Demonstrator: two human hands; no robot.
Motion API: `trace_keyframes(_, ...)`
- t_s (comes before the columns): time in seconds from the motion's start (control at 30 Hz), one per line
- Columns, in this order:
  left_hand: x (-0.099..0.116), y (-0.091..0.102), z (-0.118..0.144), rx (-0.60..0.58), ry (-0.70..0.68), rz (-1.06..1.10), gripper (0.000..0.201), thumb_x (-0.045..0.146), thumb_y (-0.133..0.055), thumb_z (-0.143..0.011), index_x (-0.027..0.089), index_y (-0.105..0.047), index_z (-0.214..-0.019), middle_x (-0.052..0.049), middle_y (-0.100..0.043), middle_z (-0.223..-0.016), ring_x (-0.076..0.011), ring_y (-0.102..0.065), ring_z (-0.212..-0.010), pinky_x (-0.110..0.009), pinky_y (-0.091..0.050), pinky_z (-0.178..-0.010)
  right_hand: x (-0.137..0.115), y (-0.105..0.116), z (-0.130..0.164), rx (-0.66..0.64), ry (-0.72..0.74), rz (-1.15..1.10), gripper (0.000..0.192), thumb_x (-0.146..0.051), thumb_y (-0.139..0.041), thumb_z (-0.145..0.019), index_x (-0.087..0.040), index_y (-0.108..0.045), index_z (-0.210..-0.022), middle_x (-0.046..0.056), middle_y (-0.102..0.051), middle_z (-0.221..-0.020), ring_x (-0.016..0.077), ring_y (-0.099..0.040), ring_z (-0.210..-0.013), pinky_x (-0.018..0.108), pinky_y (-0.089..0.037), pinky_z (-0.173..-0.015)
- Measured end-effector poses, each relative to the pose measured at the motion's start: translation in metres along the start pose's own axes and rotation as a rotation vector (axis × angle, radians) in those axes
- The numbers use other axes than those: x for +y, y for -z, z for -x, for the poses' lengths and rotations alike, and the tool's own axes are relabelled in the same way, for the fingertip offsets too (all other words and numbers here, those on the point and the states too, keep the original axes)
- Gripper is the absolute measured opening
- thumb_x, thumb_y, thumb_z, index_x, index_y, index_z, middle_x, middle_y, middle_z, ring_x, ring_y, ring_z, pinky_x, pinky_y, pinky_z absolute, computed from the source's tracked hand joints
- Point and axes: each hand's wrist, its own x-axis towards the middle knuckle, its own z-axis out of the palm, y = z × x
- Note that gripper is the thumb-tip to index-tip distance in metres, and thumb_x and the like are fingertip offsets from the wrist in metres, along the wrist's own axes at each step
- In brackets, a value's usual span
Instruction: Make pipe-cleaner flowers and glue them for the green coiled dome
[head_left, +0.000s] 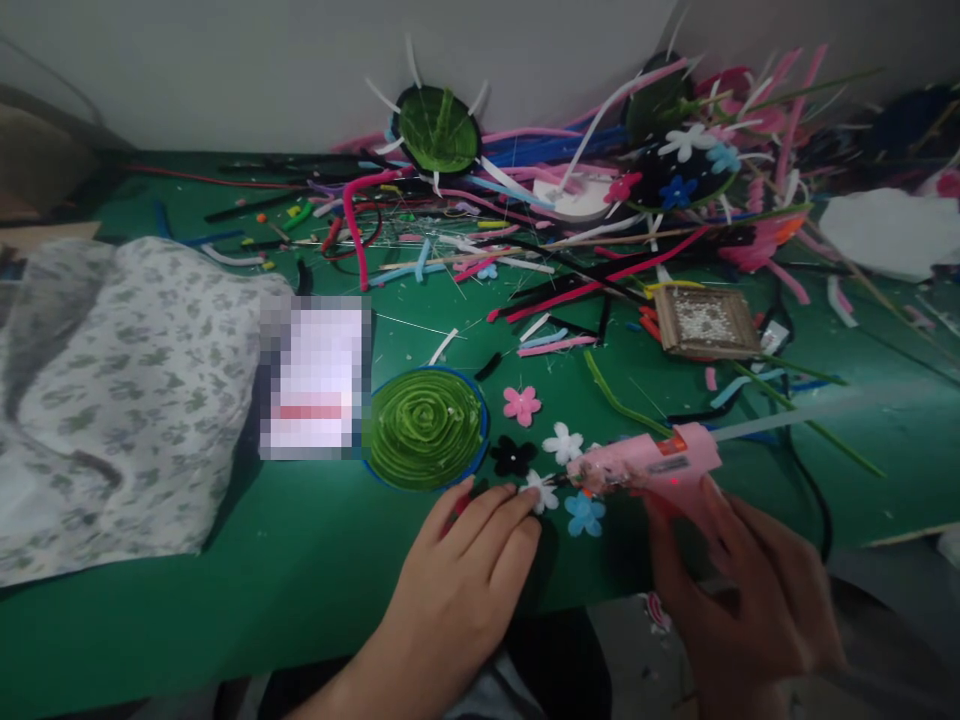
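My right hand (739, 590) grips a pink hot glue gun (679, 465), its fingers around the handle and a clear glue stick (780, 415) out of the back. The dark nozzle points left at a white felt flower (541, 491). At that flower's left edge are the bent fingertips of my left hand (469, 575), closed on it; the thumb is hidden. A red piece (459, 508) shows partly beside the fingers. Around lie a blue flower (585, 514), a second white flower (564, 443), a black flower (514, 457) and a pink flower (522, 405).
A coiled green disc (424, 428) with a blue rim lies left of the flowers. Beyond it are a blurred-out phone-like object (322, 380) and a patterned cloth (150, 380). A wooden-framed tray of beads (705, 320) sits right; pipe cleaners (555, 285) clutter the back.
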Motion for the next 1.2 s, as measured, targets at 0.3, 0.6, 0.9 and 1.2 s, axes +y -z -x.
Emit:
trace_keyframes(0.3, -0.001, 0.0, 0.004, -0.02, -0.018, 0.001, 0.022, 0.012, -0.044, -0.097, 0.017, -0.066, -0.099, -0.003, -0.069, -0.121, -0.0185, -0.06, -0.115, -0.038, -0.035, -0.109, -0.004, 0.001, 0.001, 0.031, -0.093, -0.026, 0.065, -0.02, -0.086, -0.06, -0.016, -0.065, -0.121, 0.011, -0.07, -0.094, 0.0237, -0.066, -0.074, 0.034, -0.054, -0.066)
trace_keyframes(0.6, -0.003, 0.0, 0.007, 0.006, -0.012, 0.027, 0.021, 0.014, -0.045, -0.097, 0.018, -0.066, -0.099, -0.001, -0.069, -0.122, -0.0179, -0.059, -0.115, -0.038, -0.029, -0.11, 0.014, -0.018, -0.015, -0.058, -0.236, 0.077, 0.051, -0.035, -0.081, -0.069, -0.014, -0.067, -0.113, 0.013, -0.07, -0.101, 0.0282, -0.066, -0.091, 0.043, -0.051, -0.085)
trace_keyframes(0.9, -0.007, 0.018, -0.008, 0.104, 0.083, 0.005, 0.016, 0.016, -0.056, -0.093, 0.022, -0.07, -0.099, 0.001, -0.073, -0.095, -0.0175, -0.06, -0.086, -0.031, -0.041, -0.078, -0.046, -0.001, -0.026, -0.267, -0.111, -0.32, 0.011, -0.022, -0.075, -0.077, -0.022, -0.071, -0.087, 0.003, -0.066, -0.078, 0.0175, -0.058, -0.073, 0.035, -0.044, -0.072)
trace_keyframes(1.2, -0.001, 0.007, -0.034, 0.054, 0.102, -0.062, 0.017, 0.019, -0.054, -0.094, 0.023, -0.071, -0.096, 0.001, -0.072, -0.095, -0.0197, -0.058, -0.085, -0.033, -0.04, -0.073, -0.058, -0.011, -0.02, -0.297, -0.163, -0.382, 0.009, -0.017, -0.069, -0.081, -0.022, -0.072, -0.088, 0.002, -0.066, -0.076, 0.0178, -0.055, -0.075, 0.036, -0.04, -0.073)
